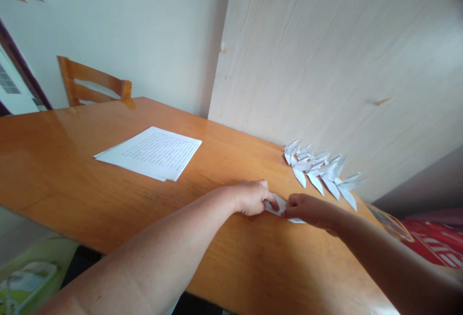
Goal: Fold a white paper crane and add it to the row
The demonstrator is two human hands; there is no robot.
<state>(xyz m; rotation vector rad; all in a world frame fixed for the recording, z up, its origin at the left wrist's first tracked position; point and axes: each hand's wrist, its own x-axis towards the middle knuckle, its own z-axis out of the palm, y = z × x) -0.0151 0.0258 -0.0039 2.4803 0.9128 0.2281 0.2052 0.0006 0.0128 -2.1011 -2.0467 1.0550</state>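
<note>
One folded white paper piece (281, 205): lies flat on the glossy brown wooden surface (231, 257), between its near edge and the far edge along the wall, toward the right end; both hands partly cover it, so its full outline cannot be told.
Left hand (254, 198): fingers bent, fingertips down on the paper's left part; whether they pinch it or only press cannot be told.
Right hand (304, 209): curled closed on the paper's right part, with a white edge showing below it.
Paper's handling: probably very light, limp in single layers and stiffer along folds; it could slide on the smooth surface and would crease or tear if forced.
Where to hold: the folded edges seem best, with light fingertip pressure at both ends.
White folded-paper pieces with pointed flaps (315, 183): lined up close together along the far edge, beyond the right hand.
Stack of white printed sheets (155, 153): slightly fanned, nearer the far left corner, well apart from the hands.
Brown wooden chair (94, 76): behind the left end's edge.
Red item with white markings (434, 240): past the right end.
</note>
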